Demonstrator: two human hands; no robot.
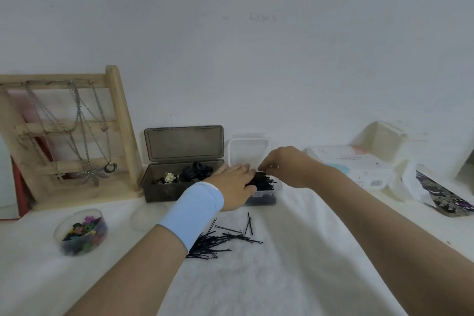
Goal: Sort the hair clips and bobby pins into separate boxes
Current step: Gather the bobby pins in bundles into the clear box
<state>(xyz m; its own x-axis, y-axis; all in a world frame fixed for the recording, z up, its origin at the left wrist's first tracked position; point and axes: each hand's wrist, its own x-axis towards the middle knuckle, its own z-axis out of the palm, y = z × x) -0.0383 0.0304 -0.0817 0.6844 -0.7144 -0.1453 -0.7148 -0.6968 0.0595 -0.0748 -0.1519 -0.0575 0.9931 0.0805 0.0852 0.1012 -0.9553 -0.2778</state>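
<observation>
Reaching over the clear box (261, 200), the left hand (236, 182) lies with its fingers straight and flat on the heaped bobby pins (265, 181), probably to hold them down so they do not spill. The right hand (284, 164) has its fingers curled and bunched at the top of the heap, apparently pinching a few pins into line. The pins are thin, black and tangled. A loose pile (220, 241) of them waits on the white cloth (282, 264), nearer the person. Dark hair clips (195, 170) sit in the smoky grey box (164, 194) just left of the clear one.
</observation>
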